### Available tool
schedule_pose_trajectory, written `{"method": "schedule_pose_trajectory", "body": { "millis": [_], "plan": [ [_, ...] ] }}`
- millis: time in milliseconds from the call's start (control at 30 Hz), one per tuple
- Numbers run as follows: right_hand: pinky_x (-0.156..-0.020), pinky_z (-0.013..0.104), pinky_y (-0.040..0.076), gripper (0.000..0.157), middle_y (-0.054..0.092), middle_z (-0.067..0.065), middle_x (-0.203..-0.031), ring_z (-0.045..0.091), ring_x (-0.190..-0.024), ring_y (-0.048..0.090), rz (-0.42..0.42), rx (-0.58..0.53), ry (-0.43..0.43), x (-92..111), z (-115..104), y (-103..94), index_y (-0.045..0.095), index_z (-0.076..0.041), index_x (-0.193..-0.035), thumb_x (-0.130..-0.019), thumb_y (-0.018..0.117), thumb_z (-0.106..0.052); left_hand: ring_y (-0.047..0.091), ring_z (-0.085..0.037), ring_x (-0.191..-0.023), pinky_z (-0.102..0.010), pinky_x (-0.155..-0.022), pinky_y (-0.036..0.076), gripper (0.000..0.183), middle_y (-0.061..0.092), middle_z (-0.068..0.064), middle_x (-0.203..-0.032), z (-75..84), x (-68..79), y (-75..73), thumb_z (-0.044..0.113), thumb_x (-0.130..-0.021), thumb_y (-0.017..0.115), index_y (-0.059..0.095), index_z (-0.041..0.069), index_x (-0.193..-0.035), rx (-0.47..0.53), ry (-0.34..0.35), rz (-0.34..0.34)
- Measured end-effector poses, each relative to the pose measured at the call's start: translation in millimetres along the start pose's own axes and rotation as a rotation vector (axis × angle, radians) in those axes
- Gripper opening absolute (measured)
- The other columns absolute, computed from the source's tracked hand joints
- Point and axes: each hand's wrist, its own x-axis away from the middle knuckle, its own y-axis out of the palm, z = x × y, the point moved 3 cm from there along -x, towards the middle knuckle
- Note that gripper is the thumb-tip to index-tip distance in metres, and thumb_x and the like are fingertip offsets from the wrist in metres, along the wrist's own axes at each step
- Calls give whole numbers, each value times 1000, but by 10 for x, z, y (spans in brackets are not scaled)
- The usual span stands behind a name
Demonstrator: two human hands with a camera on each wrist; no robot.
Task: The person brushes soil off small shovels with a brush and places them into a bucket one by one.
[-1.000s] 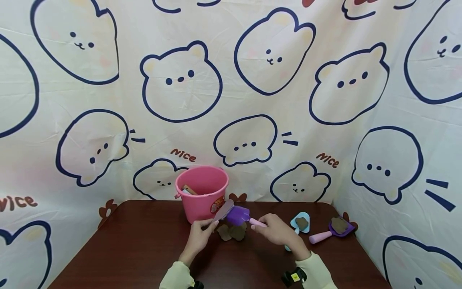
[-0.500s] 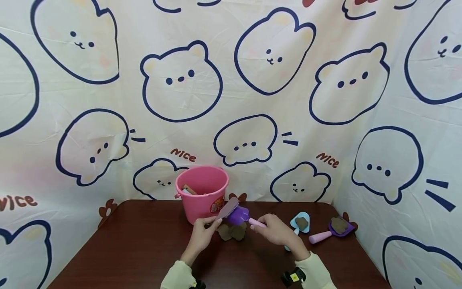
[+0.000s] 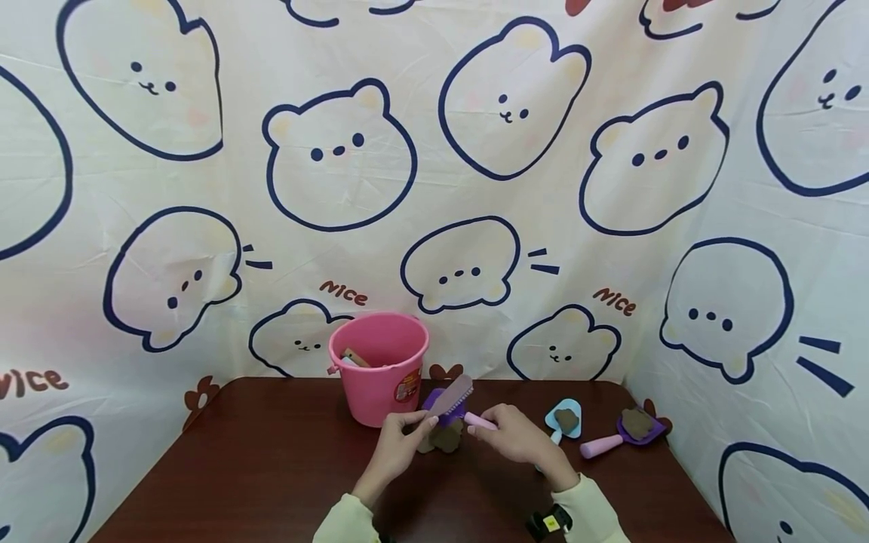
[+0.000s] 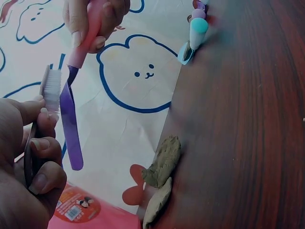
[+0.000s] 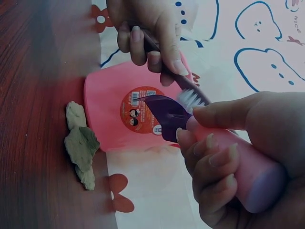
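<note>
My left hand [image 3: 397, 446] grips the dark handle of a brush [image 3: 456, 395], its thumb laid along it. The brush head overlaps the purple blade of a toy shovel [image 5: 169, 113] in the head view. White bristles [image 4: 52, 90] face the shovel right beside the neck of the blade. My right hand [image 3: 521, 439] grips the shovel by its pink handle [image 3: 479, 421], fingers wrapped round it. Below the two tools, lumps of grey-brown clay [image 3: 448, 437] lie on the table, partly hidden by the left hand and the shovel.
Behind the left hand stands a pink bucket [image 3: 370, 396] with a few items inside. To the right lie a light-blue shovel [image 3: 573, 426] and a second purple shovel [image 3: 654, 431], each bearing clay. A printed cloth [image 3: 468, 188] hangs around the dark wooden table [image 3: 258, 467].
My left hand has moved right, carrying the brush across the shovel blade towards its handle. My right hand has stayed nearly in place with the shovel.
</note>
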Motion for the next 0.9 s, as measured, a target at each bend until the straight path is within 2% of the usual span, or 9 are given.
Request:
{"method": "schedule_pose_trajectory", "body": {
  "millis": [100, 333, 667, 733, 833, 900],
  "plan": [
    [-46, 23, 34, 27, 44, -4, -58, 10, -50, 40, 5, 0, 2, 2, 7, -2, 72, -11, -90, -101, 62, -33, 60, -12, -85, -22, -71, 47, 30, 74, -16, -110, -25, -3, 2, 25, -99, 69, 75, 4, -119, 2, -2, -1],
    [-46, 24, 33, 28, 43, -4, -58, 11, -50, 39, 13, 0, 17, -3, 19, -7, 72, -10, -89, -100, 63, -35, 67, -17, -98, -22, -82, 52, 34, 74, -15, -116, -70, -13, -17, 28, -99, 68, 74, 3, -121, -17, -9, -8],
    [-45, 23, 31, 30, 41, -4, -57, 10, -49, 37, 23, 39, 19, 14, 3, -35, 71, -8, -87, -100, 64, -34, 61, -22, -91, -24, -73, 46, 35, 74, -15, -115, -168, -19, -65, 28, -99, 67, 74, 1, -120, -37, -16, 16],
    [-45, 23, 31, 33, 41, -4, -57, 10, -49, 36, 25, 44, 19, 20, -4, -40, 71, -5, -87, -100, 64, -34, 60, -21, -87, -23, -70, 44, 32, 75, -14, -111, -195, -27, -82, 28, -99, 68, 76, 2, -117, -38, -21, 28],
    [-45, 24, 31, 34, 40, -4, -57, 10, -49, 36, 25, 47, 14, 26, -17, -44, 71, -2, -88, -100, 65, -34, 54, -18, -79, -23, -66, 39, 27, 73, -11, -95, -231, -36, -118, 27, -99, 68, 78, 5, -111, -41, -23, 44],
    [-45, 24, 30, 33, 40, -4, -57, 10, -49, 36, 23, 45, 11, 30, -29, -46, 71, -4, -87, -99, 65, -34, 53, -15, -78, -23, -65, 39, 25, 71, -8, -90, -255, -39, -149, 27, -99, 68, 78, 6, -109, -49, -26, 54]
  ]
}}
